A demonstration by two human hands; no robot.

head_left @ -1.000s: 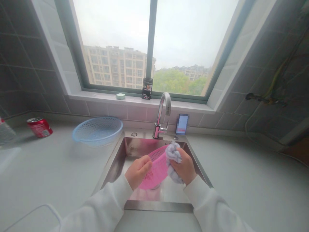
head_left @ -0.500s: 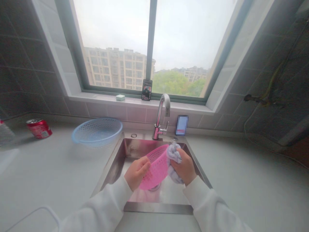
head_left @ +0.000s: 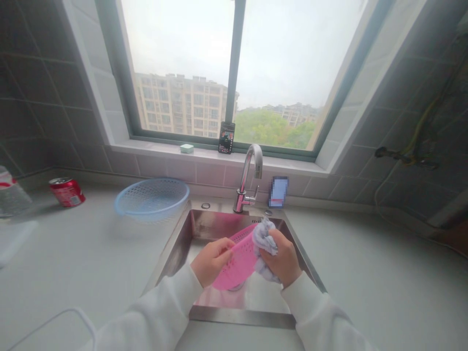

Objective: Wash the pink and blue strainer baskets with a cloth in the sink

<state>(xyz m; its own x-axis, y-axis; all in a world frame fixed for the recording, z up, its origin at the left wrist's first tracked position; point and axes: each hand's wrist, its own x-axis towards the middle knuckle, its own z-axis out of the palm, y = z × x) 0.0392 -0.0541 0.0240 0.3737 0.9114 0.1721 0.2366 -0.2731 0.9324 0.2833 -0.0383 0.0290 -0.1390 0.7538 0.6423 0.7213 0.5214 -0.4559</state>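
Note:
A pink perforated plastic basket [head_left: 239, 263] is held tilted over the stainless steel sink [head_left: 241, 317]. My left hand [head_left: 212, 261] grips its left rim, thumb on the near side. In my right hand [head_left: 283, 256] is a bunched pale grey-white cloth [head_left: 265, 239], pressed against the right end of the basket's rim. The fingers of that hand are closed round the cloth, and part of the basket's right end is hidden behind it. Part of the drain shows below the basket.
A chrome faucet [head_left: 248, 178] rises behind the sink. On the left counter stand a blue basket [head_left: 151, 197], a red can [head_left: 67, 191] and a clear bottle [head_left: 12, 192]. One phone [head_left: 226, 138] leans on the window, another device [head_left: 278, 191] against the wall. A green block [head_left: 186, 148] sits on the sill.
The pink basket has turned slightly, so less of its inside shows. Both hands keep their hold, with the cloth still at the right rim. The whole view has shifted a little.

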